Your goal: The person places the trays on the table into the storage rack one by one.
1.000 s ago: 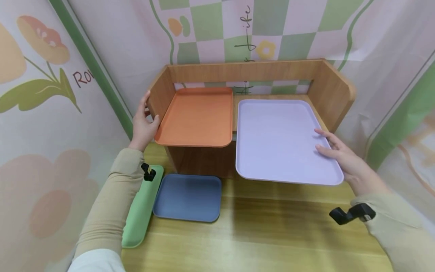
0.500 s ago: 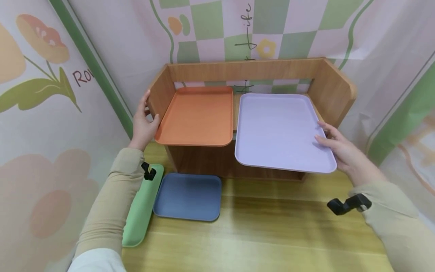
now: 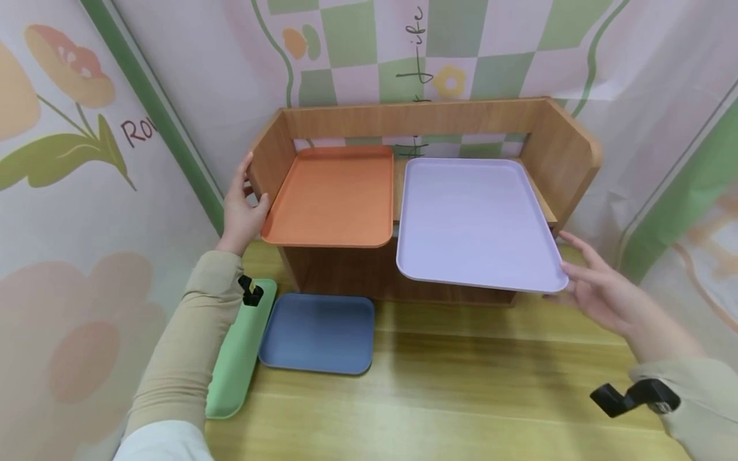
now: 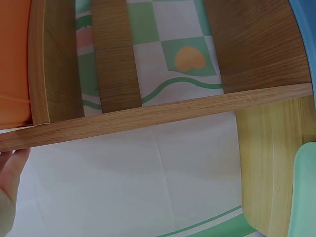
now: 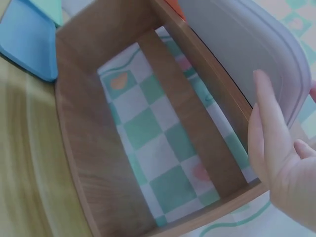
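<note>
In the head view, my left hand (image 3: 243, 214) touches the left side panel (image 3: 275, 150) of a small wooden shelf, beside the orange tray (image 3: 334, 198). The left wrist view shows part of the left hand (image 4: 9, 185) against the panel's outer face. A lilac tray (image 3: 475, 221) lies on the shelf's right half, its front part jutting past the shelf. At that tray's front right corner is my right hand (image 3: 608, 291), thumb at the edge. In the right wrist view, long straight fingers (image 5: 269, 113) of the right hand reach along the tray's underside.
On the wooden table (image 3: 438, 397) lie a blue tray (image 3: 317, 333) and, left of it, a long green tray (image 3: 239, 365) partly behind the left forearm. The shelf's lower compartment (image 5: 158, 148) is open-backed with a crossbar. Patterned curtains (image 3: 674, 211) enclose the sides and back.
The lilac tray has slid back onto the shelf and come lower. My right hand has loosened from its right edge and shifted toward the front corner. The left hand stays put.
</note>
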The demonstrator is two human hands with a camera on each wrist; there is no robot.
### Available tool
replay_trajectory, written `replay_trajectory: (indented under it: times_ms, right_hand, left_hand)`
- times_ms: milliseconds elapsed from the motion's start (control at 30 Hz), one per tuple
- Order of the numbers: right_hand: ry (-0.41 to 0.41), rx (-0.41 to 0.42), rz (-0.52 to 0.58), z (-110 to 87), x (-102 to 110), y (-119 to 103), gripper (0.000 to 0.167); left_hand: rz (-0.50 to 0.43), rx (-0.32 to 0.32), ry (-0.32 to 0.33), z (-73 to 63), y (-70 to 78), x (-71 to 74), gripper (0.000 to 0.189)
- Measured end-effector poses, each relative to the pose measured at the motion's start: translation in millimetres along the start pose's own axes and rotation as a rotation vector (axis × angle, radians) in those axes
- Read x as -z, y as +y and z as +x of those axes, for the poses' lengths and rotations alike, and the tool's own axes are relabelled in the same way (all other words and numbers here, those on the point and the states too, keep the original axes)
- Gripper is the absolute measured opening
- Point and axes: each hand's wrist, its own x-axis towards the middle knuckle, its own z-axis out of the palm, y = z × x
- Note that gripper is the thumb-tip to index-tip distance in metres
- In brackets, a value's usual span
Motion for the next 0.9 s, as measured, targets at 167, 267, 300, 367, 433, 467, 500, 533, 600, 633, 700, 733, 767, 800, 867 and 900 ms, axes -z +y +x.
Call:
replay_trajectory:
  times_ms: [167, 267, 300, 367, 433, 467, 500, 533, 600, 633, 700, 733, 767, 800, 867, 900]
  right_hand:
    - [-0.199, 0.000, 0.122, -8.0, -8.3, 7.4, 0.055]
    - [-0.242, -0.001, 0.166, -9.0, -13.2, 9.3, 0.058]
    - [-0.240, 0.002, 0.169, -9.0, -14.5, 9.4, 0.058]
    - [-0.239, 0.009, 0.182, -8.7, -16.5, 9.9, 0.059]
    - [-0.228, 0.018, 0.190, -8.6, -17.6, 10.4, 0.059]
    - [-0.222, 0.022, 0.198, -8.4, -17.9, 10.8, 0.059]
    - [-0.214, 0.028, 0.204, -8.3, -18.1, 11.2, 0.059]
    - [-0.208, 0.032, 0.213, -8.2, -18.3, 11.4, 0.060]
    - [-0.195, 0.041, 0.226, -7.8, -18.3, 11.5, 0.060]
    - [-0.189, 0.046, 0.230, -7.6, -18.3, 11.6, 0.060]
    - [-0.174, 0.058, 0.233, -6.8, -18.6, 11.5, 0.060]
    - [-0.166, 0.064, 0.234, -6.5, -18.7, 11.3, 0.060]
    - [-0.158, 0.070, 0.235, -6.0, -18.8, 11.3, 0.060]
    - [-0.150, 0.076, 0.240, -5.7, -19.0, 11.1, 0.059]
    - [-0.136, 0.085, 0.249, -4.9, -19.6, 10.7, 0.058]
    - [-0.133, 0.087, 0.259, -4.4, -19.7, 10.5, 0.057]
  left_hand:
    - [-0.002, 0.011, -0.005, 0.0, 1.0, -0.5, 0.076]
    - [0.001, 0.012, -0.005, -0.1, 2.0, -0.5, 0.077]
    - [0.002, 0.013, -0.004, -0.3, 2.3, -0.5, 0.077]
    - [0.006, 0.016, -0.003, -0.8, 2.8, -0.4, 0.077]
    - [0.009, 0.018, -0.003, -1.6, 2.9, -0.3, 0.076]
    - [0.012, 0.020, -0.003, -2.0, 2.6, -0.3, 0.076]
    - [0.015, 0.021, -0.003, -2.2, 2.1, -0.3, 0.076]
    - [0.018, 0.023, -0.003, -2.3, 1.6, -0.3, 0.076]
    - [0.019, 0.020, -0.003, -2.4, 1.3, -0.3, 0.076]
    - [0.021, 0.019, -0.002, -2.4, 1.0, -0.3, 0.076]
    - [0.020, 0.012, -0.001, -2.2, 0.8, -0.2, 0.076]
    - [0.017, 0.008, 0.000, -2.2, 1.1, -0.2, 0.076]
    - [0.016, 0.004, 0.000, -2.2, 1.2, -0.2, 0.075]
    - [0.016, 0.001, 0.000, -2.0, 1.0, -0.2, 0.075]
    - [0.014, -0.004, 0.000, -1.8, 1.3, -0.4, 0.075]
    - [0.012, -0.004, -0.001, -1.8, 1.5, -0.5, 0.075]
